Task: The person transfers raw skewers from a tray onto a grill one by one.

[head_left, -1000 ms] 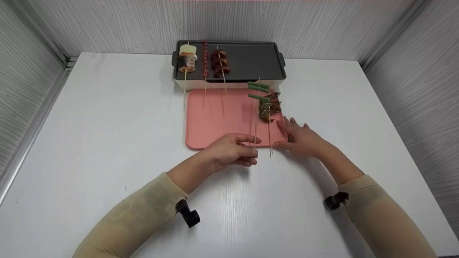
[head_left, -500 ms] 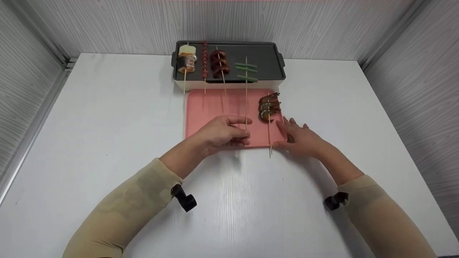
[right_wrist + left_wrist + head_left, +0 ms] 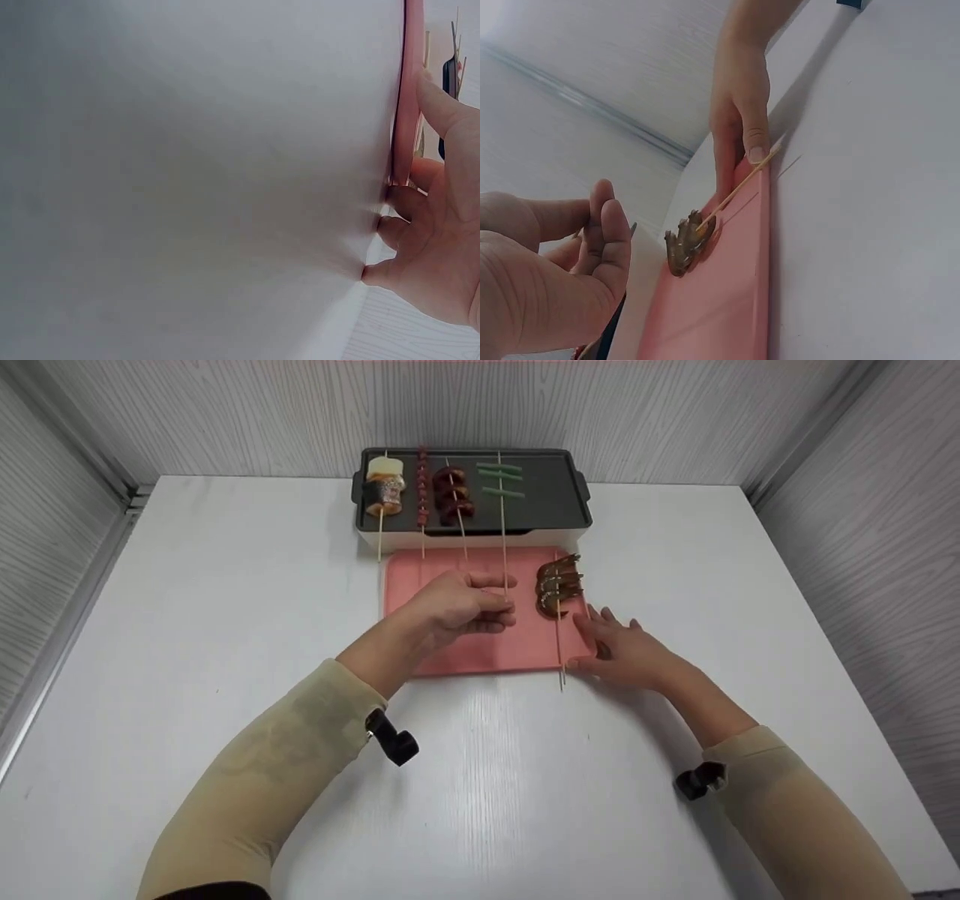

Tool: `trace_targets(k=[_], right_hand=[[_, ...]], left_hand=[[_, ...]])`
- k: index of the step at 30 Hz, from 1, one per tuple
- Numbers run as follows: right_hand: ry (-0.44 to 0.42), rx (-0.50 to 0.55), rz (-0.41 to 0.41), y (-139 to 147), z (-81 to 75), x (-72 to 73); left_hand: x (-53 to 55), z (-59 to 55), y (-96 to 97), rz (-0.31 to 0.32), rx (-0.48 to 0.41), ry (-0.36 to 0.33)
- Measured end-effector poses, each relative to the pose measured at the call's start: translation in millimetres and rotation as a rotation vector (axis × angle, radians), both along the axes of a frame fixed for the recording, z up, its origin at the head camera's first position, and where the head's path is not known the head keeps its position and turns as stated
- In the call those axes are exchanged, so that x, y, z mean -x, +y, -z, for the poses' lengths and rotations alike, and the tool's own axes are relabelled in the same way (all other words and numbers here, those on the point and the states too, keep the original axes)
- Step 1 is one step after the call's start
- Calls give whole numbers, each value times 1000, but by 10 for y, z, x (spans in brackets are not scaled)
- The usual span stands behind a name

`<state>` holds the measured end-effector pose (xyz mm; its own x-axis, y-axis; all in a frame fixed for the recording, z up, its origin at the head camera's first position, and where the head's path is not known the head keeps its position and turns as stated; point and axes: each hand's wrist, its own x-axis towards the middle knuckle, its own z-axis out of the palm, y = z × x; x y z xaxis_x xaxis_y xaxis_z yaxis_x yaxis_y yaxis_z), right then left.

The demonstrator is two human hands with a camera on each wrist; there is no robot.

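Observation:
My left hand (image 3: 463,604) pinches the bare lower stick of a skewer with several green vegetable pieces (image 3: 501,474). Those pieces overlap the dark grill plate (image 3: 553,495) in the head view, right of the other skewers. At the front right corner of the pink tray (image 3: 465,661), my right hand (image 3: 628,654) holds the edge. Its thumb lies on the front rim, while fingertips reach the table in the right wrist view. A shrimp skewer (image 3: 551,592) lies on the tray's right side beside that hand, its stick jutting over the front rim.
Along the left half of the plate lie a skewer of thick pale and browned chunks (image 3: 385,487), a thin red beaded skewer (image 3: 421,491) and a dark red curled skewer (image 3: 453,496). Their sticks overhang the front. Grey walls (image 3: 480,405) enclose the white table (image 3: 480,780).
My left hand has carried the green vegetable skewer forward and left, from over the shrimp to over the grill plate. The right hand has stayed at the tray corner.

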<state>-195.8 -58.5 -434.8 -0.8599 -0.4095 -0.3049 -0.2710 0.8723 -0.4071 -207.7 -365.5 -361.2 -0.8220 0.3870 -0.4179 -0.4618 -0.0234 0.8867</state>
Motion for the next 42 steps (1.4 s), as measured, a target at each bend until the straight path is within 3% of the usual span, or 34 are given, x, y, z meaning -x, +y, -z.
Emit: trace_targets(k=[12, 22, 27, 35, 42], right_hand=[[11, 8, -19, -19, 27, -1], [14, -3, -18, -34, -6, 10], [1, -3, -19, -23, -14, 9], [-3, -11, -9, 17, 14, 13], [4, -14, -16, 27, 27, 19]], left_hand=[[356, 76, 83, -94, 9, -65], [499, 167, 99, -79, 87, -60], [518, 203, 108, -102, 87, -63], [498, 250, 217, -192, 30, -58], [355, 330, 189, -166, 8, -53]])
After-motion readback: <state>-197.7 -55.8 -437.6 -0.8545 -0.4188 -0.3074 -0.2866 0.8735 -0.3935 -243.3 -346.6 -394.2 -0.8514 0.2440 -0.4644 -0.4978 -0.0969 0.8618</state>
